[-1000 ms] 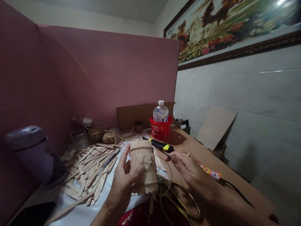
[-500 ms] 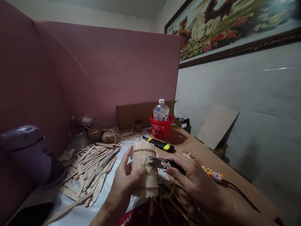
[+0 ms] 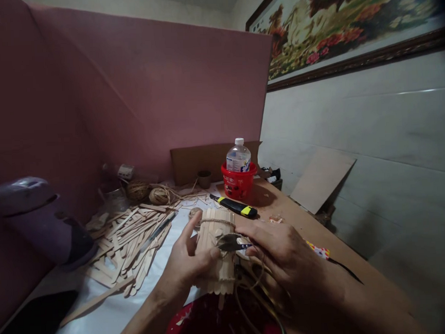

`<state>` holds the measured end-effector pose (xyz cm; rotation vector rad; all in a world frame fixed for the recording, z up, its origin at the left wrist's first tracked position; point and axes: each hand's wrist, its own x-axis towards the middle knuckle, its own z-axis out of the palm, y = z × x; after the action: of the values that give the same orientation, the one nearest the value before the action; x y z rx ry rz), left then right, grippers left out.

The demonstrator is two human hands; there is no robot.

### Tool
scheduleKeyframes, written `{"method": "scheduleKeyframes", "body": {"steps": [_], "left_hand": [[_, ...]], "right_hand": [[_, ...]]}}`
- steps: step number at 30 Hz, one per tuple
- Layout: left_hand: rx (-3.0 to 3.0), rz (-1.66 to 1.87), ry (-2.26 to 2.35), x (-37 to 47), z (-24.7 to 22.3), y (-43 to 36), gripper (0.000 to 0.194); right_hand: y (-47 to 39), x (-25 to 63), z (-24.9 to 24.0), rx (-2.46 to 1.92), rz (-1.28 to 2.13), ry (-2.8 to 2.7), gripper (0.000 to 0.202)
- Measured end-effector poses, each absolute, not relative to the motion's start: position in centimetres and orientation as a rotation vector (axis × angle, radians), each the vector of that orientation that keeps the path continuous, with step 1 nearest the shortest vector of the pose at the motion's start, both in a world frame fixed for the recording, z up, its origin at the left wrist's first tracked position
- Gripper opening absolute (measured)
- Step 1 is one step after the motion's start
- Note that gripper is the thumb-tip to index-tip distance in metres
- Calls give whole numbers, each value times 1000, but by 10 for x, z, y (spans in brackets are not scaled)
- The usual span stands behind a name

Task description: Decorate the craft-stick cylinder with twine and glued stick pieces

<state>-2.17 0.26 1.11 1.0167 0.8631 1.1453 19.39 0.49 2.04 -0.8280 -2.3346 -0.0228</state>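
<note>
The table (image 3: 295,225) leaves bare room beyond the right hand (image 3: 283,243), up to its right edge; the stick pile (image 3: 126,248) crowds the left. The left hand (image 3: 189,260) clasps the stick cylinder (image 3: 221,272), thumb on its front (fingers mostly hidden behind), roughly upright at the near side. Past it lies the knife (image 3: 238,207), limiting forward reach. The right hand pinches the small tool (image 3: 228,242) by its dotted handle; its dark metal has come across the cylinder's front, so careful work there seems under way.
</note>
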Motion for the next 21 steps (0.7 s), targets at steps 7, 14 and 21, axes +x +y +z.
{"method": "scheduleKeyframes", "body": {"steps": [7, 14, 21], "left_hand": [[1015, 1120, 878, -21, 11, 3, 112], [988, 1071, 821, -22, 8, 5, 103], [1002, 1063, 814, -22, 9, 5, 94]], "right_hand": [[2, 194, 22, -861, -113, -2367, 28], [2, 194, 16, -858, -139, -2362, 27], [-3, 193, 12, -896, -107, -2334, 24]]}}
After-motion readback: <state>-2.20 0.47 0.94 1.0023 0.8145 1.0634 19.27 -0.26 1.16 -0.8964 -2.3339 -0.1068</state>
